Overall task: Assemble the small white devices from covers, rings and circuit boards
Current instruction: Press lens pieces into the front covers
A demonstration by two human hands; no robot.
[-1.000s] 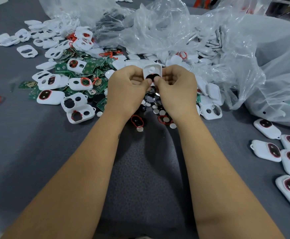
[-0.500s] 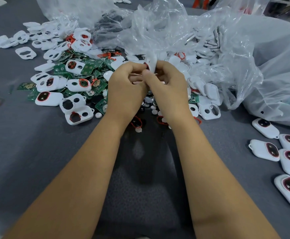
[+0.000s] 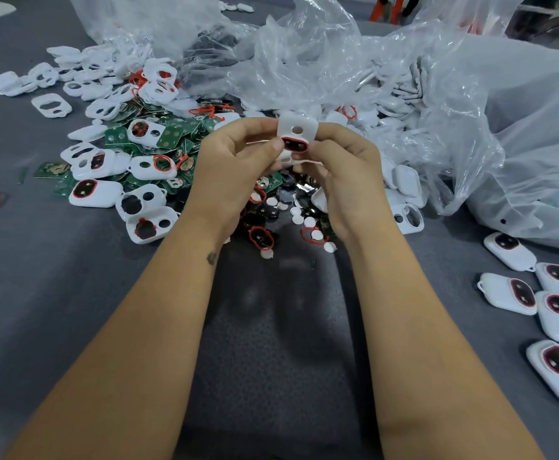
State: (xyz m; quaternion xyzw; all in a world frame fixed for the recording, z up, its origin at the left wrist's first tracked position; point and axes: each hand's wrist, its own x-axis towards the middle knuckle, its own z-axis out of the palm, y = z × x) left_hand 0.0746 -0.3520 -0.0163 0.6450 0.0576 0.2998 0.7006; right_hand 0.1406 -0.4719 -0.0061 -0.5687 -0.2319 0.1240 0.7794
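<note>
Both hands up over parts pile, left hand (image 3: 235,154) and right hand (image 3: 341,161) pinching white cover (image 3: 296,132) from either side, red ring (image 3: 294,145) sitting in its big opening. Looks like ring-seating step. Tip imo: run thumbs round edge till ring sits flush, no twist. Finished devices (image 3: 517,292) parked on bench (image 3: 32,280) at right.

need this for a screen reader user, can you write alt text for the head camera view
Both hands, left and right, pinch a small white plastic cover with a red ring above a pile of green circuit boards, white covers and small discs on a grey table. Finished white devices lie at right, beside crumpled clear plastic bags.
</note>
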